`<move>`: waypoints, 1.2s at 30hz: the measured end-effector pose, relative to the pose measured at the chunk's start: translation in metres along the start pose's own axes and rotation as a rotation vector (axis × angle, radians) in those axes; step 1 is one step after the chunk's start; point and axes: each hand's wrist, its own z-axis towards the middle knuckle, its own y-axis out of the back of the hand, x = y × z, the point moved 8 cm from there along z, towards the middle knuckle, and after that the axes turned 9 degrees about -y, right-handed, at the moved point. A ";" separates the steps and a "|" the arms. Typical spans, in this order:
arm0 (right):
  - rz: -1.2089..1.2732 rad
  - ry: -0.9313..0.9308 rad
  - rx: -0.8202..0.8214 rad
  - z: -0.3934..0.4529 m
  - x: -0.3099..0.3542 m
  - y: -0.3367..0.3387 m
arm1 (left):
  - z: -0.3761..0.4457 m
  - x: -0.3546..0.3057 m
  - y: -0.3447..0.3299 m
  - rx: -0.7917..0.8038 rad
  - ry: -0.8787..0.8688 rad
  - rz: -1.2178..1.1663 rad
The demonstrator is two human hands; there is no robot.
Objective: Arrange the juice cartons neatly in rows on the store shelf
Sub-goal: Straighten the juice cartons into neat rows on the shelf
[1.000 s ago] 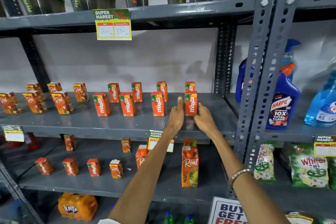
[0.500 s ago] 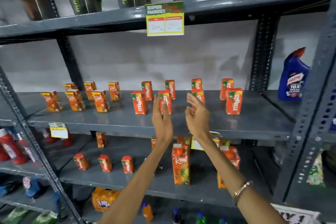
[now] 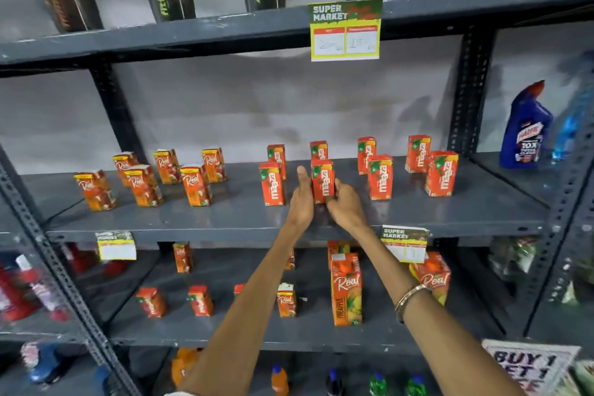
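Closes in from hovering to contact: presses left grip [image 3: 302, 199] flat at 9 o'clock of front-row Maaza carton [image 3: 322, 178], curls right grip [image 3: 346, 206] round its 3 o'clock base. Stands upright on middle shelf [image 3: 225, 219]. Likely light, stiff, slick; best held by side faces.

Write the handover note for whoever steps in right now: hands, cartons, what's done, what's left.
Left hand: flat against the left side of the front-row Maaza carton.
Right hand: fingers curled at that carton's lower right.
Middle shelf: Maaza cartons upright in two rows of four; small Real cartons to their left, two rows of three, turned unevenly.
Done: Maaza rows nearly even.
Left: likely square this carton, then straighten the Real cartons.
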 end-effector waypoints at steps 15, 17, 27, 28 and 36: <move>-0.051 -0.001 0.032 0.002 -0.002 -0.006 | 0.002 -0.004 -0.004 0.068 0.036 0.042; -0.054 -0.007 0.039 0.002 -0.001 -0.005 | -0.002 -0.007 -0.003 0.062 0.030 0.058; 0.222 0.248 -0.262 -0.063 0.024 -0.019 | -0.064 -0.019 0.089 -0.164 -0.238 0.149; 0.261 0.245 -0.218 -0.067 0.030 -0.035 | -0.069 -0.019 0.110 -0.190 -0.257 0.149; 0.279 0.215 0.084 -0.066 0.102 -0.208 | -0.083 -0.035 0.295 -0.464 -0.346 0.234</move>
